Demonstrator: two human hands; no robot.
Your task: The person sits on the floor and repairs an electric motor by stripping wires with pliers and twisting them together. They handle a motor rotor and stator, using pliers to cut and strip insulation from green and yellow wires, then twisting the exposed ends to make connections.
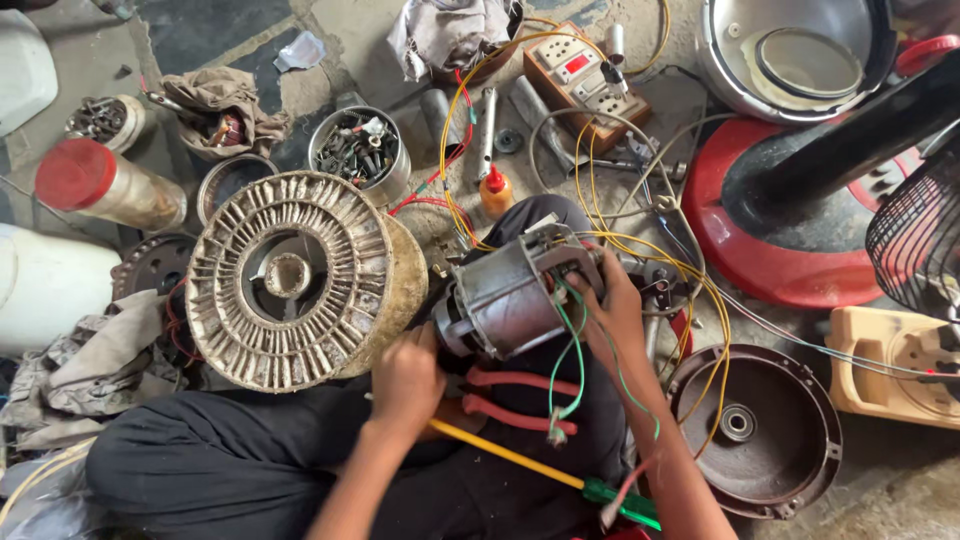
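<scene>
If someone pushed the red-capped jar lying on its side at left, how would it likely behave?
The red-capped jar lies on its round side, so it would probably roll. It looks like clear plastic, likely light and not very fragile. The rags and white container nearby might stop it.

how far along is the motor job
Done: the motor is out of any housing and lies on the lap, green wires hanging loose. In hand: right hand grips its end, left hand is at its base. Left: end cover lies apart on the floor; pliers and screwdriver rest unused.
</scene>
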